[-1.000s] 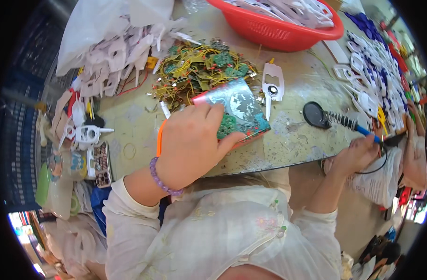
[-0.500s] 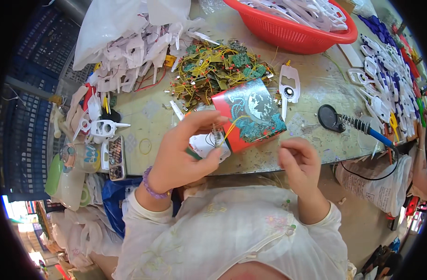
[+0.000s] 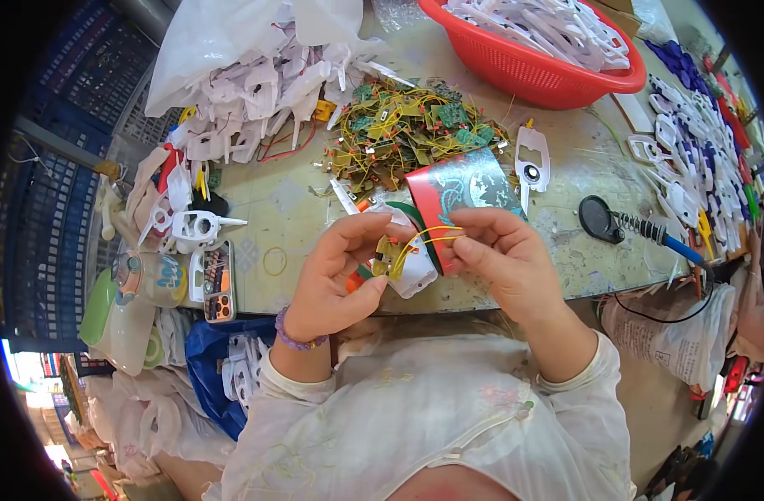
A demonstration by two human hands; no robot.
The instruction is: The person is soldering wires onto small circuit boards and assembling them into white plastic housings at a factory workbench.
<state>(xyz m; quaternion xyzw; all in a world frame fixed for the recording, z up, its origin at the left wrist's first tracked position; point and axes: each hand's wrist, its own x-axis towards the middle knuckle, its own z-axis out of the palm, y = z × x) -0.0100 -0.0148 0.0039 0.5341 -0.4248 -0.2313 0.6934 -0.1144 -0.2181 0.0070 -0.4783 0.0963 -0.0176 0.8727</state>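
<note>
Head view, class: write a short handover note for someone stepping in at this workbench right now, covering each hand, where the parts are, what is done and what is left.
Left hand: grips a white plastic shell with a small circuit board on it.
Right hand: pinches the board's yellow wires above the shell.
Parts: pile of wired boards mid-table; loose shells at far left; red basket of shells at the far edge; soldering iron lying to the right, untouched.
Done: board sits against the shell.
Left: wires are still loose, probably need routing; whether anything is soldered cannot be seen.
</note>
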